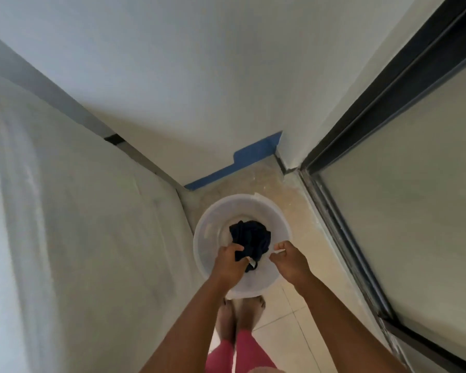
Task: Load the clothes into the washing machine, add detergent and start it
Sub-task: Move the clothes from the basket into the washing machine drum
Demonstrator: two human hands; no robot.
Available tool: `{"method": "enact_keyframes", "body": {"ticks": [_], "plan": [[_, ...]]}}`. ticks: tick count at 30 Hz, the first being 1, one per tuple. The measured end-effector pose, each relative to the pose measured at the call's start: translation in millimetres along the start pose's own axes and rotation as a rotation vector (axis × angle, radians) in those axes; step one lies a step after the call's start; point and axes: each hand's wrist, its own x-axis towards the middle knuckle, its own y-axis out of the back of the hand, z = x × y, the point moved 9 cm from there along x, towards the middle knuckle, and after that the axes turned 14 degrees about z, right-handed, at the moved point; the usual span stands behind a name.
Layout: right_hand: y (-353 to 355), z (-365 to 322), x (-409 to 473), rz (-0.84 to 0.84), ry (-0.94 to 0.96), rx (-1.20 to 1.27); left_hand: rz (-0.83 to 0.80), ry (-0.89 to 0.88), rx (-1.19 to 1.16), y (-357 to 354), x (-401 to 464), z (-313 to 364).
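Observation:
A white plastic bucket [213, 211] stands on the tiled floor in a corner. Inside it lies a bunched dark navy garment [250, 238]. My left hand [229, 261] reaches into the bucket and grips the near edge of the garment, where a small white label shows. My right hand [287, 258] hovers over the bucket's right side with its fingers curled, pinching what looks like a thin white strip or edge; whether it holds cloth I cannot tell. The washing machine may be the large white, blurred surface [78, 238] along the left; no door or controls show.
A white wall [199, 76] with a blue strip [253, 154] at its base closes the corner behind the bucket. A dark-framed sliding glass door [388, 197] runs along the right. My bare feet [240, 313] stand on pale tiles just behind the bucket.

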Motion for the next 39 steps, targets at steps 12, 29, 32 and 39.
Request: {"method": "enact_keyframes", "body": {"ticks": [12, 29, 32, 39], "plan": [[-202.5, 127.8, 179.2, -0.111, -0.347, 0.241, -0.053, 0.022, 0.091, -140.4, 164.5, -149.5], [-144.6, 37.5, 62.0, -0.236, -0.299, 0.296, 0.010, -0.022, -0.094, -102.9, 85.8, -90.2], [-102.7, -0.4, 1.6, -0.213, -0.251, 0.288, 0.074, -0.008, -0.094, -60.4, 34.3, -43.9], [-2.4, -90.8, -125.1, -0.180, -0.134, 0.320, 0.076, -0.161, -0.029, 42.6, -31.8, 36.5]]}}
